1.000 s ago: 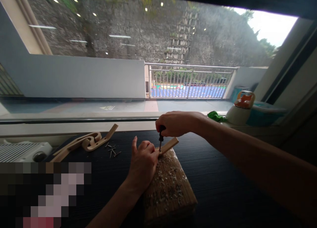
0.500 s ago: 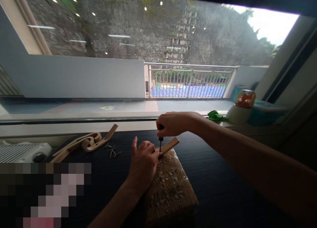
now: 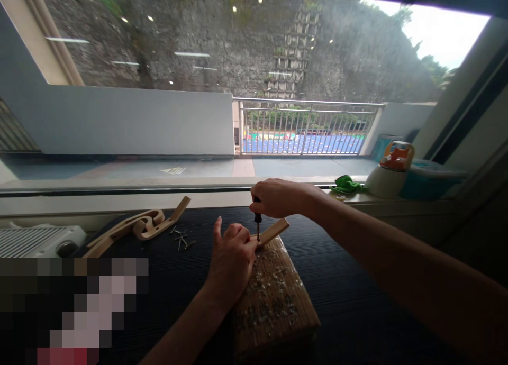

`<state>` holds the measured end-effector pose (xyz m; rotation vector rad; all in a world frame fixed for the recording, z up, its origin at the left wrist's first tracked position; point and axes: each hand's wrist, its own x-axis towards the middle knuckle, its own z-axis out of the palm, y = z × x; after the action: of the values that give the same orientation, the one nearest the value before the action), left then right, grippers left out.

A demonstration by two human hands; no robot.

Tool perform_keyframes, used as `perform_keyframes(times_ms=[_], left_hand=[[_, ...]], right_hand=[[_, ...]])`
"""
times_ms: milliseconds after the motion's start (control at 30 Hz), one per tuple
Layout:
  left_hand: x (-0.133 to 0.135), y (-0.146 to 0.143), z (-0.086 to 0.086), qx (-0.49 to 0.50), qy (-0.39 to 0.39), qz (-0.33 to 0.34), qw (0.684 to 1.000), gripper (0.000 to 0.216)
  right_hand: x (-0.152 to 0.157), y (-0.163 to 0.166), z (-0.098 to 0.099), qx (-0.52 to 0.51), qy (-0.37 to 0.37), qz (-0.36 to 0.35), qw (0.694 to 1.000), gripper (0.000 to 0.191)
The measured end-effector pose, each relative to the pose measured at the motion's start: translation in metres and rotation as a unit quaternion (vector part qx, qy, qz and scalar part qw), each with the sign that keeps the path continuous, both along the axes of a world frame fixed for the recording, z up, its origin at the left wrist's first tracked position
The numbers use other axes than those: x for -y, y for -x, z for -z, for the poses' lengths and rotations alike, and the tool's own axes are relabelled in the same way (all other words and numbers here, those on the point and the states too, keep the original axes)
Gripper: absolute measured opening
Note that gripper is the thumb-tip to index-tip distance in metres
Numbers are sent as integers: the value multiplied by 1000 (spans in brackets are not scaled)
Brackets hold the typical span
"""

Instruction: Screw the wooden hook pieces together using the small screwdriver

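Note:
My right hand [image 3: 272, 197] grips the dark handle of a screwdriver [image 3: 257, 217], held upright with its tip down on a light wooden strip [image 3: 275, 230]. Fingers of my left hand [image 3: 234, 254] press that strip against the far end of a wooden block [image 3: 278, 301], whose top is strewn with chips and crumbs. The strip's left part is hidden under my left hand. To the left lie several loose screws [image 3: 181, 240] and curved wooden pieces [image 3: 148, 225], one with holes in it.
The dark tabletop [image 3: 337, 270] runs up to a window sill. On the sill are a green cloth [image 3: 346, 185], a white bottle with an orange top [image 3: 391, 172] and a teal container [image 3: 428, 180]. A white ribbed appliance [image 3: 39, 240] stands at the left. Beyond the glass is a railing [image 3: 311, 127].
My view has shifted slightly. Both hands keep their places, the screwdriver staying upright on the wooden strip, and my right hand's grip on the handle looks slightly changed.

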<state>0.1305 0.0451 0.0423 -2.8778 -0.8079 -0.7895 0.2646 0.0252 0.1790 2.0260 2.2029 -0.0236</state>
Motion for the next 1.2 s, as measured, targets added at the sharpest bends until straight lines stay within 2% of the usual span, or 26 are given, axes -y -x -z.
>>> perform_keyframes(times_ms=[100, 300, 467, 633, 733, 833, 967, 1067, 1200], left_hand=[[1, 1, 0, 3, -4, 3, 1000, 16], [-1, 0, 2, 14, -6, 12, 1000, 17], [-2, -1, 2, 15, -8, 8, 1000, 16], [-2, 0, 2, 12, -6, 9, 1000, 16], [-1, 0, 2, 12, -9, 9, 1000, 15], [-1, 1, 2, 12, -9, 8, 1000, 14], [-1, 1, 2, 13, -6, 9, 1000, 16], [-1, 1, 0, 9, -4, 8, 1000, 17], [-1, 1, 0, 8, -1, 8, 1000, 17]], right_hand=[[2, -2, -5, 2, 23, 7, 1000, 31], [3, -3, -19, -16, 41, -33, 998, 24], [2, -4, -10, -17, 22, -50, 998, 25], [-1, -7, 2, -10, -15, -24, 1000, 30], [-1, -5, 1, 15, -18, -15, 1000, 32], [0, -4, -6, 13, 17, -9, 1000, 32], [3, -3, -13, 9, 34, -32, 999, 27], [4, -1, -12, 17, 40, -45, 998, 25], [1, 0, -4, 18, 31, -24, 999, 28]])
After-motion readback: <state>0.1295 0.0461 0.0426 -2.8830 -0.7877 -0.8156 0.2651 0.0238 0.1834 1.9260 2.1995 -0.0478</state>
